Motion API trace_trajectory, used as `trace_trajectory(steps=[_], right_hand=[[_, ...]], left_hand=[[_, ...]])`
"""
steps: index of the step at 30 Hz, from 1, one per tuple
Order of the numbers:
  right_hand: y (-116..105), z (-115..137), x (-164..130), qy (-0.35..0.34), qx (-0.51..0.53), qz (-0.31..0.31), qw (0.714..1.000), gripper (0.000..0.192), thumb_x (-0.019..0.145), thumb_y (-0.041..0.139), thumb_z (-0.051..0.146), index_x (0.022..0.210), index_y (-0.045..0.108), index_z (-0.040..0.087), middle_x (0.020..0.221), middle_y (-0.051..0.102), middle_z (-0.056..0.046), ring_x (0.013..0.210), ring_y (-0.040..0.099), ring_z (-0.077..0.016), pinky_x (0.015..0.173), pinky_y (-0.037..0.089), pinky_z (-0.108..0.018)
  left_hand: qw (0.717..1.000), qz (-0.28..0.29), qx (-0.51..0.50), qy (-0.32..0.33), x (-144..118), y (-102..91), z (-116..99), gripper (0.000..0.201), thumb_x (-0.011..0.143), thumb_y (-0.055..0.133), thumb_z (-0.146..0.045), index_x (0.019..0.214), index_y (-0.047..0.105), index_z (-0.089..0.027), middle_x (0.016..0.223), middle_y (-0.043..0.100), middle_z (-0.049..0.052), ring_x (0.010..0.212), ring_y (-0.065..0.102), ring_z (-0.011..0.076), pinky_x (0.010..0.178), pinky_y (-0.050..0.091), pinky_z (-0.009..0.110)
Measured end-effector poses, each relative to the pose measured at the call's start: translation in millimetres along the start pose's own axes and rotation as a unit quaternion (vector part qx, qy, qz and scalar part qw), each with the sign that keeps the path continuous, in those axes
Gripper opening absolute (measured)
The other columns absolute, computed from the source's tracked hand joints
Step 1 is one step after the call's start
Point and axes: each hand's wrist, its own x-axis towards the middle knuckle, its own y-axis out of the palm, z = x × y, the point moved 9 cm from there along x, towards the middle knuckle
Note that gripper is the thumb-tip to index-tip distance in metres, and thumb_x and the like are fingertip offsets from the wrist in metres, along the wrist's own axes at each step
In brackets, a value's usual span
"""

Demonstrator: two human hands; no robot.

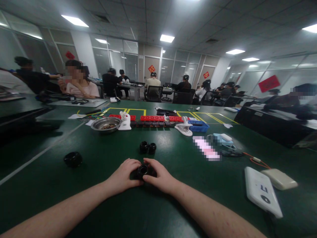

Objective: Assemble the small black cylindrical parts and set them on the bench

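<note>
A small, glossy black ring-shaped part [143,170] with a round opening at its top is between my two hands, low over the green table. My left hand [127,172] curls round its left side, thumb along the near edge. From the right, my right hand [158,175] closes on the same part, its thumb at the front rim. Just beyond my fingers, two similar black parts, a larger one [144,147] and a smaller one [152,147], stand side by side. Another black part [73,159] lies off to the left. Its exact kind I cannot make out.
Farther back are a metal bowl [106,125] with small pieces in it, red strips [152,118], a white clamp [183,126] and a blue tray [198,126]. A white device [262,191] and a cream power bank [279,178] lie at right. Several people sit at tables beyond.
</note>
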Motion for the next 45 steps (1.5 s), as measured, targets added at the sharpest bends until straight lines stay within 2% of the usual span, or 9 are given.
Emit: trace_trajectory(steps=[8, 12, 16, 23, 29, 33, 37, 42, 45], right_hand=[[-6, -1, 2, 0.011, -0.080, -0.041, 0.996, 0.035, 0.061, 0.070, 0.033, 0.088, 0.053, 0.018, 0.086, 0.052, -0.002, 0.077, 0.050, -0.0164, 0.066, 0.043, -0.029], [0, 9, 0, -0.042, -0.040, 0.006, 0.998, 0.038, 0.071, 0.062, 0.026, 0.106, 0.050, 0.020, 0.104, 0.051, -0.005, 0.096, 0.049, -0.0180, 0.082, 0.040, -0.032], [0, -3, -2, 0.019, -0.030, -0.014, 0.999, 0.059, 0.064, 0.068, 0.035, 0.114, 0.041, 0.019, 0.105, 0.051, -0.006, 0.091, 0.051, -0.0192, 0.078, 0.042, -0.034], [0, 12, 0, -0.019, -0.080, 0.004, 0.997, 0.035, 0.068, 0.064, 0.026, 0.100, 0.052, 0.018, 0.097, 0.054, -0.004, 0.090, 0.051, -0.0186, 0.079, 0.042, -0.032], [2, 2, -2, 0.025, -0.056, -0.010, 0.998, 0.067, 0.062, 0.068, 0.039, 0.118, 0.037, 0.018, 0.110, 0.050, -0.009, 0.098, 0.049, -0.0226, 0.084, 0.040, -0.038], [-2, -7, -1, 0.055, -0.084, -0.040, 0.994, 0.048, 0.060, 0.071, 0.037, 0.098, 0.049, 0.019, 0.090, 0.053, -0.003, 0.080, 0.052, -0.0182, 0.068, 0.044, -0.031], [0, 3, 1, -0.004, -0.091, -0.009, 0.996, 0.037, 0.067, 0.065, 0.028, 0.100, 0.051, 0.019, 0.095, 0.054, -0.004, 0.089, 0.051, -0.0189, 0.077, 0.042, -0.032], [4, 0, -2, 0.007, -0.048, 0.006, 0.999, 0.073, 0.063, 0.068, 0.032, 0.125, 0.031, 0.018, 0.111, 0.049, -0.009, 0.101, 0.048, -0.0223, 0.088, 0.037, -0.038], [3, -6, -2, 0.034, -0.035, -0.018, 0.999, 0.070, 0.061, 0.070, 0.035, 0.119, 0.034, 0.019, 0.105, 0.051, -0.007, 0.093, 0.052, -0.0203, 0.081, 0.042, -0.035]], left_hand=[[1.000, -0.014, 0.001, 0.014, 1, -2.6, -3, 0.036, 0.067, 0.063, -0.043, 0.094, 0.056, -0.020, 0.100, 0.057, 0.005, 0.097, 0.050, 0.0251, 0.091, 0.034, 0.043], [1.000, -0.004, -0.009, 0.015, 0, -1.2, -2, 0.038, 0.068, 0.063, -0.044, 0.097, 0.056, -0.022, 0.102, 0.056, 0.005, 0.098, 0.049, 0.0251, 0.091, 0.035, 0.044], [1.000, -0.001, -0.006, 0.006, 1, -1.8, 0, 0.037, 0.068, 0.063, -0.043, 0.096, 0.057, -0.021, 0.103, 0.056, 0.006, 0.098, 0.049, 0.0257, 0.089, 0.037, 0.042], [1.000, -0.002, -0.012, 0.000, 1, -2.3, -2, 0.037, 0.068, 0.063, -0.041, 0.097, 0.056, -0.021, 0.103, 0.056, 0.005, 0.098, 0.049, 0.0254, 0.089, 0.038, 0.042], [1.000, 0.007, -0.008, -0.008, 1, -1.9, 0, 0.037, 0.068, 0.063, -0.041, 0.097, 0.056, -0.021, 0.105, 0.056, 0.006, 0.100, 0.049, 0.0258, 0.090, 0.036, 0.044], [1.000, 0.002, -0.001, -0.001, 1, -3.1, -4, 0.034, 0.067, 0.064, -0.040, 0.094, 0.057, -0.020, 0.102, 0.056, 0.006, 0.098, 0.050, 0.0255, 0.089, 0.038, 0.042], [1.000, 0.000, 0.004, 0.005, 1, -2.9, -5, 0.035, 0.067, 0.064, -0.040, 0.094, 0.057, -0.018, 0.100, 0.057, 0.006, 0.095, 0.050, 0.0250, 0.088, 0.038, 0.040], [1.000, 0.004, 0.007, 0.000, 1, -2.4, -2, 0.038, 0.067, 0.063, -0.041, 0.096, 0.055, -0.019, 0.103, 0.056, 0.007, 0.097, 0.049, 0.0256, 0.089, 0.037, 0.042], [1.000, 0.003, 0.007, 0.003, 1, -2.9, -4, 0.036, 0.068, 0.063, -0.042, 0.095, 0.056, -0.020, 0.102, 0.057, 0.006, 0.097, 0.050, 0.0257, 0.089, 0.037, 0.042]])
